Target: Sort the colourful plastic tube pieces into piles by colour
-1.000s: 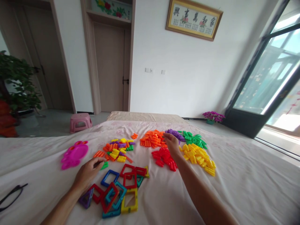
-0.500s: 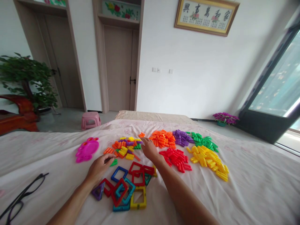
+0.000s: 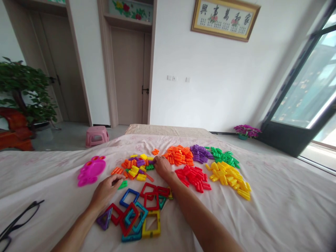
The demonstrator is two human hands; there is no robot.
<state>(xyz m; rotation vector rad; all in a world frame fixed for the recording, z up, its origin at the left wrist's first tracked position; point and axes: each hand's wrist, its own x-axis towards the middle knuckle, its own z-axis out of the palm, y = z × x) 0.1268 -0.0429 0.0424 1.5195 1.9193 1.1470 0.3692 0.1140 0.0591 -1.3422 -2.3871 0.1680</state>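
Note:
My left hand rests low over the cloth with curled fingers, beside a green piece and the near left edge of a mixed-colour pile. What its fingertips hold, if anything, is too small to tell. My right hand is at the right edge of that pile, fingers bent down near a purple piece; its grasp is hidden. Right of it lie orange, red, purple, green and yellow piles of small plastic pieces.
Magnetic frame tiles, among them a yellow square, lie between my forearms. A pink paw-shaped tray is at the left, with black glasses nearer. A pink stool stands beyond the cloth-covered surface.
My right hand has dropped slightly toward the pile's right edge and its fingers are more bent. The whole view has shifted a little, with things appearing further left.

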